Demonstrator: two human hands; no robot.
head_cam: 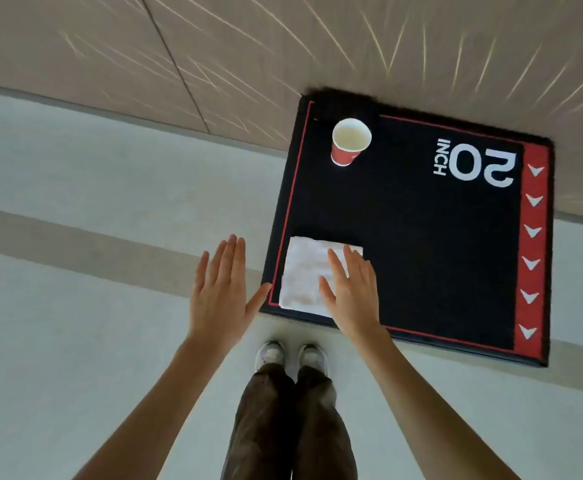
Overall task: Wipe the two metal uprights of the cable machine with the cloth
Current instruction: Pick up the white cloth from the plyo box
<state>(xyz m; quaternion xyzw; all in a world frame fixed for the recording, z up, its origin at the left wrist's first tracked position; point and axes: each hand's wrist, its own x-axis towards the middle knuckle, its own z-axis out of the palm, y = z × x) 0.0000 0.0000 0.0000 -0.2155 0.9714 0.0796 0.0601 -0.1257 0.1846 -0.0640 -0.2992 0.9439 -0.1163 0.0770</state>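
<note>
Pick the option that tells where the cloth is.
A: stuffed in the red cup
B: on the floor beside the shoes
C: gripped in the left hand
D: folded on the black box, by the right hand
D: the cloth lies folded on the near left corner of the box, and the right hand, fingers straight, is spread over its right edge.

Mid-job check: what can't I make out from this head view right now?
- Cable machine uprights: nowhere in the head view, beyond its edges.
- Cloth: its right part is hidden under the right hand; whether they touch is unclear.
- Red cup: blur hides whether it holds anything.
- Box: far edge smeared by motion blur.
</note>
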